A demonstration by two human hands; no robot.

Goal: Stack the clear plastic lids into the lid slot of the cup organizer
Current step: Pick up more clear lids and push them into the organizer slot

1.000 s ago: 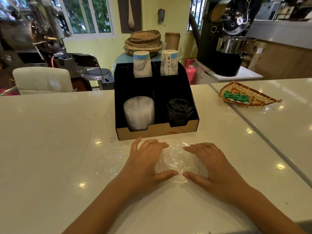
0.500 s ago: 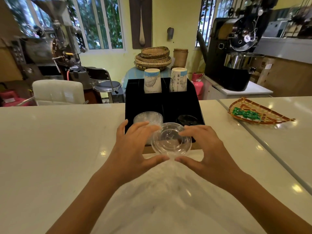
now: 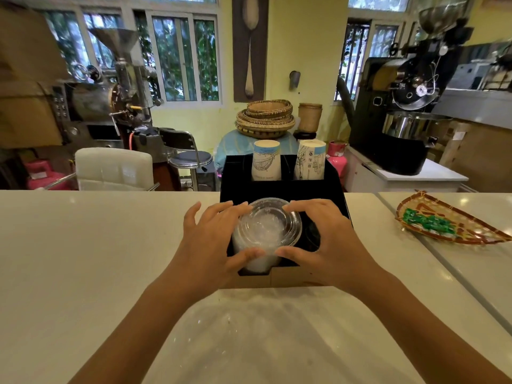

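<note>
My left hand (image 3: pixel 213 239) and right hand (image 3: pixel 324 239) cup a clear plastic lid (image 3: pixel 270 225) between them, fingers curled round its rim and thumbs pressing in from the near side. The lid is round, thin and glossy, with a raised ring and a shallow dome. It sits over the stack of clear lids (image 3: pixel 253 254) that fills the left front slot of the cup organizer (image 3: pixel 282 189), a black box with a brown cardboard front lip. I cannot tell if the lid touches the stack. The slot to the right holds something dark, mostly hidden by my right hand. At the back of the organizer two paper cup stacks (image 3: pixel 266 162) stand upside down, white with blue bands and line drawings. The bench (image 3: pixel 83 245) is smooth, pale and speckled. Off to the right on it lies a woven fan-shaped tray (image 3: pixel 454 225) holding something green.
</note>
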